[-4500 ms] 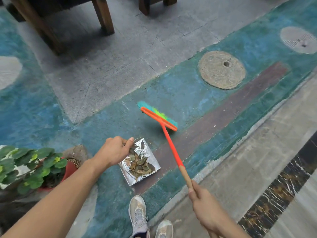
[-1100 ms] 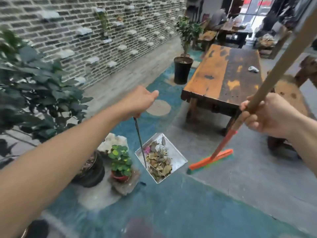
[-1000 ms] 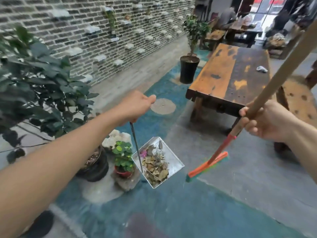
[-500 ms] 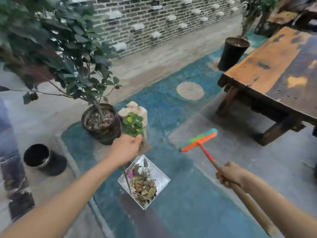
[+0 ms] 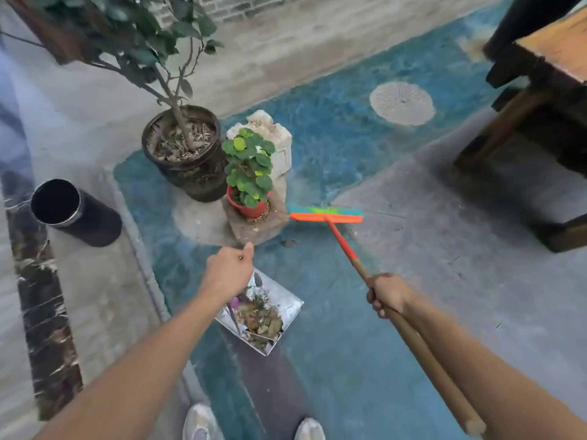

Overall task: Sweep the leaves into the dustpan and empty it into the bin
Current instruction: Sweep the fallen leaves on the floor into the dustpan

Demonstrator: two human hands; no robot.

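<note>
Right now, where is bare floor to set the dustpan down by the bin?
Bare grey floor lies between the bin and the dustpan. A wider bare stretch runs from the broom head toward the table. Crowded beyond the dustpan: large pot, red pot and stone stand bunched together.

I see open floor on the left, running up to the black bin. Straight ahead, the big plant pot and small red pot crowd together. The desk blocks the far right.

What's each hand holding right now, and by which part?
Left hand: dustpan, by its thin handle's upper end. Right hand: broom, by the wooden shaft.
</note>
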